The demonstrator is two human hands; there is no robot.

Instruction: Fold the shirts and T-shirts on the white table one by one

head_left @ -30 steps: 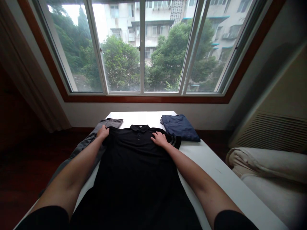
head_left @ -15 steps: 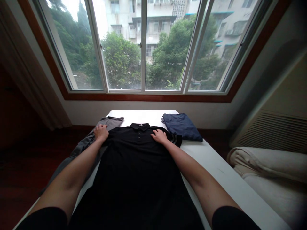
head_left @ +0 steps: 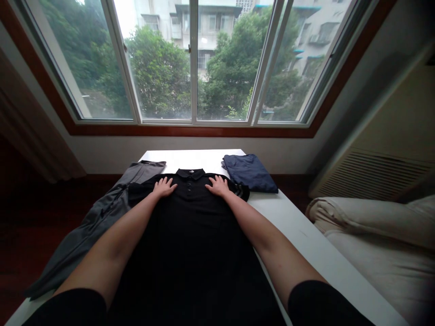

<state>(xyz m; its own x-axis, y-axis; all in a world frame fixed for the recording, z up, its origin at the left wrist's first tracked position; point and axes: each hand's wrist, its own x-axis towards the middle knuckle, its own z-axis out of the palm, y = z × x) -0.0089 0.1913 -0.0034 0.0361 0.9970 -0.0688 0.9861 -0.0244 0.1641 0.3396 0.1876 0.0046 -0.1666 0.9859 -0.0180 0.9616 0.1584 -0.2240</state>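
A black polo shirt [head_left: 190, 235] lies spread out, front side up, its collar toward the window and its hem toward me. My left hand [head_left: 165, 187] rests on the shirt's left shoulder area as I see it, fingers spread. On the opposite shoulder lies my right hand [head_left: 218, 185], its fingers also apart and pointing up toward the collar. Neither hand grips the cloth. The right-side sleeve shows pale stripes near its cuff. Partly under the left-side sleeve are grey trousers [head_left: 81, 231], stretched along the table edge.
The white table [head_left: 299, 231] carries all the clothes. Folded navy clothing [head_left: 251, 173] sits at its far right corner. A cream sofa [head_left: 380, 244] stands to the right, beside a slatted panel [head_left: 363, 174]. Beyond the table is a wall with a wide window [head_left: 193, 129].
My left hand has moved right, from the left sleeve and trousers onto the shirt's shoulder. The left sleeve now lies spread outward. My right hand stays near its shoulder. The view has shifted slightly.
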